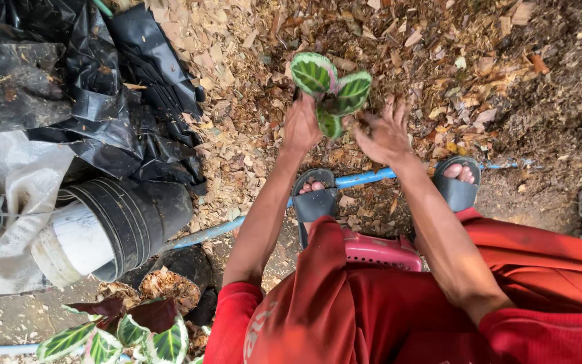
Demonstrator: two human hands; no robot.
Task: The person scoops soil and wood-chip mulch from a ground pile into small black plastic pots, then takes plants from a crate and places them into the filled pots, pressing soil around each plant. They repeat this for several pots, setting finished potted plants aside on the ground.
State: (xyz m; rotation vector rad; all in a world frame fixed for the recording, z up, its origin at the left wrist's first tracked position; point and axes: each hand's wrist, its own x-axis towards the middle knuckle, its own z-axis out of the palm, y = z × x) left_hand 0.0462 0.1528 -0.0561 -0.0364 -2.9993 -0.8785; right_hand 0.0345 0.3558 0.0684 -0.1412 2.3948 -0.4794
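Ground [250, 101] strewn with dry leaf litter. Stack of black pots [126, 222] lying at left. Small striped plant [331, 94] raised above it; left hand [302, 125] closed around its base, right hand [384, 135] spread open, fingers touching the roots.

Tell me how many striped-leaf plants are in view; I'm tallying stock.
2. One small plant sits between the left hand and right hand. A second plant lies at the bottom left, beside the stacked black pots. More may be hidden.
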